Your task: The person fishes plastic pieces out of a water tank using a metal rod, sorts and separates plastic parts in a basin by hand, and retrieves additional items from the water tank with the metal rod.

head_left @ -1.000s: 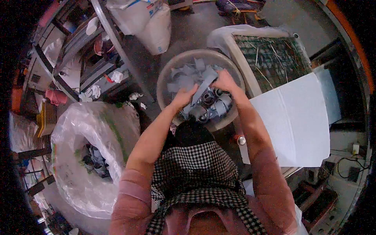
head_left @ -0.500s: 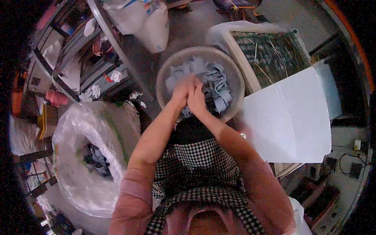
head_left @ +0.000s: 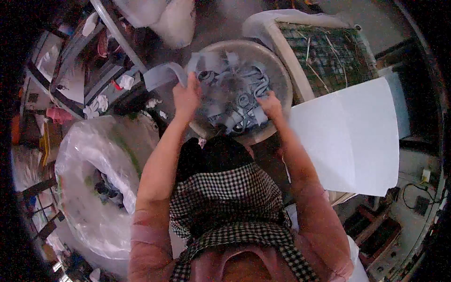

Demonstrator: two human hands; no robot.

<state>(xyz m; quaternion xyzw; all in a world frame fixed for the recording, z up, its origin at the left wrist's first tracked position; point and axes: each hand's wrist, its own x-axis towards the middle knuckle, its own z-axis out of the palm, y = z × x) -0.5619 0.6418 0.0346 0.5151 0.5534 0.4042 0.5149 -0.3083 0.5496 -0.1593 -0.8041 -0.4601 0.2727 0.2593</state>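
Observation:
In front of me a wide round basin [head_left: 284,77] holds a loose heap of grey pieces [head_left: 242,101], some curled into rings and some like flat bands. My left hand [head_left: 187,97] is over the basin's left rim, closed on a curved grey strip [head_left: 165,70] that juts out to the left past the rim. At the right side of the basin, my right hand [head_left: 271,105] has its fingers closed around a grey curled piece among the heap. The exact kind of these pieces is too blurred to make out.
A white board [head_left: 347,141] stands close to my right arm, beside a framed mesh panel [head_left: 324,56]. To my left sits a clear plastic sack [head_left: 89,221] with dark pieces inside. A metal rack [head_left: 120,37] and white bags [head_left: 174,23] stand farther off.
My hands were together over the middle of the basin and are now apart. The left went to the left rim with a grey strip; the right went to the right side.

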